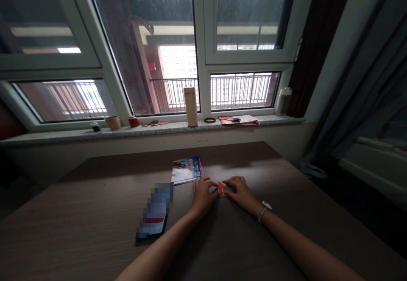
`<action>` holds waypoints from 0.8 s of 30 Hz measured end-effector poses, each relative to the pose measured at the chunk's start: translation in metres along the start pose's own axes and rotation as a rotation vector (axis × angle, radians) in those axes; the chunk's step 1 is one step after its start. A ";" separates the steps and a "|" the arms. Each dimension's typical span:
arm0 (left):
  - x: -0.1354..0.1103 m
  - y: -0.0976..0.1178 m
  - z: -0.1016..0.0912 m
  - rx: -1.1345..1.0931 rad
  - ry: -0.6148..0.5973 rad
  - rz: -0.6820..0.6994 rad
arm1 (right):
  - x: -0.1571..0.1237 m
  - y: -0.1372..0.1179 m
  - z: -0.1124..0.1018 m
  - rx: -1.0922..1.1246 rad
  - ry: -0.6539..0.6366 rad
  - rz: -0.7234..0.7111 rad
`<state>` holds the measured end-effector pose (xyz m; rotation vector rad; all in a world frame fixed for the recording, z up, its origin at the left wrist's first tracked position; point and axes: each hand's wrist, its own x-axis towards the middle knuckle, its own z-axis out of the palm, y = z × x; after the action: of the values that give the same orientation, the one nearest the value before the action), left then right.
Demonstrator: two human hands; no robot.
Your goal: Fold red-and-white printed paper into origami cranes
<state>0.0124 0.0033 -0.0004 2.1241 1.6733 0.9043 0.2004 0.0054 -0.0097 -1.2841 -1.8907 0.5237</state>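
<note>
A small orange-red piece with pale markings [221, 189], which looks like folded paper, is between my two hands over the brown table [95, 213]. My left hand [202, 195] grips its left side with thumb and fingertips. On the other side, my right hand [241, 192] pinches its right edge, fingers bent. A bracelet with a white piece [263, 211] circles my right wrist. Just beyond my left hand lies a stack of printed leaflets [186, 170], blue and white on top. The fingers partly cover the small piece.
A phone-like dark slab with a blurred screen [155, 211] lies left of my left forearm. Along the windowsill [152, 130] stand a tan bottle [190, 107], a paper cup [113, 122], a red spool [133, 122] and papers with scissors [238, 119].
</note>
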 end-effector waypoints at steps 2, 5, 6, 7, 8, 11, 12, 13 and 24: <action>0.000 0.000 0.000 0.001 0.002 -0.002 | 0.000 0.000 0.000 -0.009 -0.005 0.005; 0.000 -0.001 0.000 -0.002 -0.015 0.008 | 0.000 -0.001 0.000 -0.014 -0.008 0.014; 0.000 -0.001 0.000 -0.003 -0.023 0.012 | 0.000 -0.002 0.000 -0.014 -0.008 0.015; 0.001 -0.001 0.000 -0.003 -0.029 0.013 | 0.001 -0.002 0.000 -0.014 -0.010 0.016; 0.001 -0.001 0.000 -0.003 -0.031 0.013 | 0.001 -0.002 0.000 -0.012 -0.012 0.015; 0.001 0.000 -0.001 -0.003 -0.028 0.012 | 0.001 -0.002 -0.001 -0.005 -0.015 0.010; 0.000 0.000 -0.001 -0.004 -0.026 0.012 | 0.001 -0.002 -0.001 -0.003 -0.014 0.008; 0.000 0.000 -0.001 -0.005 -0.025 0.013 | 0.001 -0.002 -0.001 -0.003 -0.016 0.008; 0.000 0.000 -0.002 0.002 -0.016 0.036 | 0.000 -0.006 -0.002 0.008 -0.041 0.030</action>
<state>0.0117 0.0029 0.0011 2.1632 1.6339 0.8941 0.1990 0.0027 -0.0043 -1.3077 -1.9037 0.5772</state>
